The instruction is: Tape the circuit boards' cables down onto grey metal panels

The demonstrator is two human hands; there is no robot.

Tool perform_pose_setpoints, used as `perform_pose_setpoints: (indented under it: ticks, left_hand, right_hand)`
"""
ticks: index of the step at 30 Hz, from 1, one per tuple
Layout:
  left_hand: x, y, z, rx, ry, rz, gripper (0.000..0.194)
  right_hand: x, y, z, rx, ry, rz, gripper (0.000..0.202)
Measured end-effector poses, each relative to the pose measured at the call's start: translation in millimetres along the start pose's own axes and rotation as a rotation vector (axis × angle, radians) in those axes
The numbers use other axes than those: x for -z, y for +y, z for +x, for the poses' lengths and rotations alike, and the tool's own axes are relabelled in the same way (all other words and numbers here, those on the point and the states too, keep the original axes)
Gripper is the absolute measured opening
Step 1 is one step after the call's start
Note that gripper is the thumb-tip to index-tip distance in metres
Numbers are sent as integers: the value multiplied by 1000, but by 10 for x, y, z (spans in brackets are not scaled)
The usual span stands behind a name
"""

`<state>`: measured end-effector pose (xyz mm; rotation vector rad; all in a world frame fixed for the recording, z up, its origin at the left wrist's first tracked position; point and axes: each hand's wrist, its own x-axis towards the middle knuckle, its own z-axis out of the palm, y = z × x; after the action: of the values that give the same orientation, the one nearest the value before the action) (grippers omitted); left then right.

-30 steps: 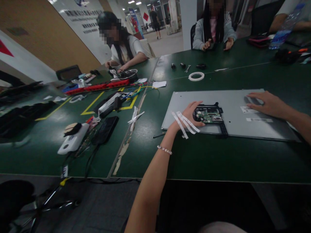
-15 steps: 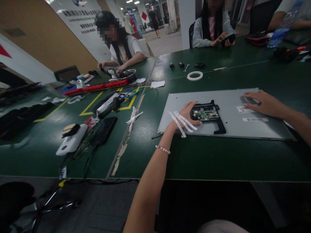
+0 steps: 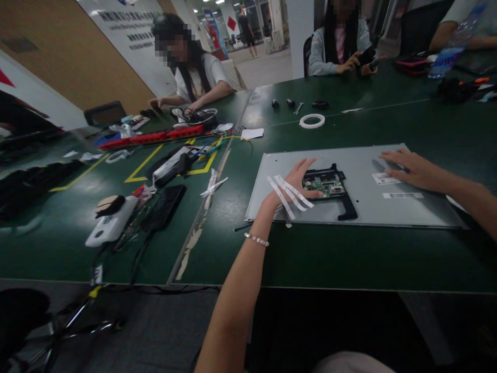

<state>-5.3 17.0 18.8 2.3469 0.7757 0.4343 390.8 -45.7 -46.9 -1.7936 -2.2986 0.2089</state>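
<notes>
A flat grey metal panel [image 3: 373, 210] lies on the table in front of me. Fixed or resting on it is a black plastic frame [image 3: 349, 207] around a green circuit board [image 3: 324, 187]. My left hand [image 3: 293, 184] is at the left side of that frame, thumb and fingers spread apart, covering part of it. White tape strips [image 3: 291, 194] hang across the back of this hand. On the panel's right part rests my right hand [image 3: 413, 167], fingers stretched out, beside a white label [image 3: 387, 178] and a barcode sticker [image 3: 403, 196].
Behind the panel lie a white tape roll [image 3: 311, 121], a small wrench [image 3: 298, 108] and small black parts [image 3: 320, 104]. Left are a phone [image 3: 164, 207], a white device [image 3: 112, 225] and a red power strip [image 3: 166, 135]. Two people [image 3: 202, 77] sit across the table; a bottle [image 3: 452, 52] stands far right.
The panel, with the board on it, has shifted slightly left and towards me. Both hands have moved along with it, their fingers still spread.
</notes>
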Motion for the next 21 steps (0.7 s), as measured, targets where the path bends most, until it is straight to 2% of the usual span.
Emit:
perform_pose_setpoints:
  ticks: [6, 12, 21]
  left_hand:
    - [125, -115, -29, 65, 109, 61, 79]
    - [87, -353, -37, 115, 88, 34, 76]
    - [150, -286, -54, 116, -126, 67, 90]
  right_hand:
    - [-17, 5, -15, 10, 10, -23, 60]
    - [-42, 50, -23, -1, 3, -29, 61]
    - [-95, 101, -16, -52, -9, -43, 60]
